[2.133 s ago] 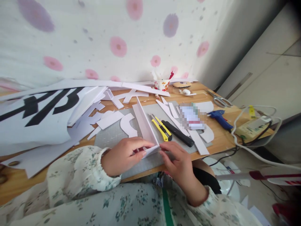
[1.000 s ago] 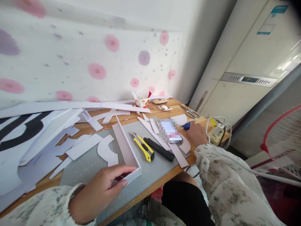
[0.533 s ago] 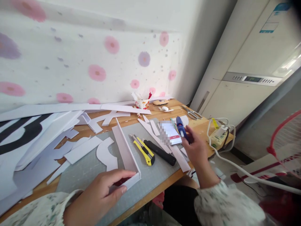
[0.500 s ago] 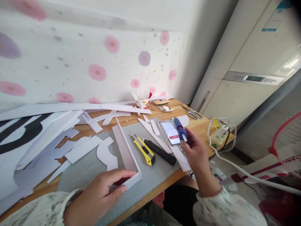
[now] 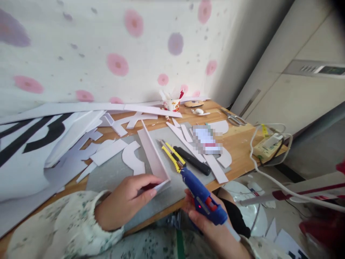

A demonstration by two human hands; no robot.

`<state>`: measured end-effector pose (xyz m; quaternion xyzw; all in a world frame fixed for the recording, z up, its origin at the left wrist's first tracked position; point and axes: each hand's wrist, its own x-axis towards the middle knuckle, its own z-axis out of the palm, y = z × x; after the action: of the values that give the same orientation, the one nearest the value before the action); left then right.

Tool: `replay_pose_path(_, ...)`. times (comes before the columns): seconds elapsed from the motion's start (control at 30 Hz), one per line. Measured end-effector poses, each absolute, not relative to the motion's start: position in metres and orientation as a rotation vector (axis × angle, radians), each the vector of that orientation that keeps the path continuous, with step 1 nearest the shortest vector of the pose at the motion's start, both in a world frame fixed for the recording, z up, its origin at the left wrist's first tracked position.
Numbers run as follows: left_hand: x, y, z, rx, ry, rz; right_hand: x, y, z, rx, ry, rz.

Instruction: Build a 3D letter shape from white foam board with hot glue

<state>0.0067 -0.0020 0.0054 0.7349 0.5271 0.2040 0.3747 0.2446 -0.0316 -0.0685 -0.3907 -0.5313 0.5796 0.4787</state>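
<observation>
Your left fingers (image 5: 148, 179) pinch the bent white foam board (image 5: 152, 153) on the gray cutting mat (image 5: 107, 176), and your right fingers (image 5: 197, 218) hold the blue glue gun (image 5: 194, 183).

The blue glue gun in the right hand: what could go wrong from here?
1. The blue glue gun in the right hand shows a red light; if hot, its nozzle might burn the left hand, which holds the angled white piece.
2. The yellow cutter lies near the nozzle, metal tip seemingly exposed, and could nick a reaching hand.
</observation>
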Motion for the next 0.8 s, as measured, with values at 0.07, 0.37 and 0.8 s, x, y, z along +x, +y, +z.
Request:
replay_pose_path(0.07, 0.007, -0.002, 0.007, 1.881, 1.34, 0.507, 0.249, -0.039, -0.064, -0.999, -1.394, 1.32)
replay_pose_path(0.37, 0.006, 0.002, 0.008, 1.827, 1.276, 0.442, 0.254, -0.044, -0.052, -0.977, -1.864, 0.97)
replay_pose_path(0.8, 0.005, 0.005, 0.009, 1.801, 1.229, 0.391, 0.247, -0.043, -0.062, -1.075, -1.828, 0.937)
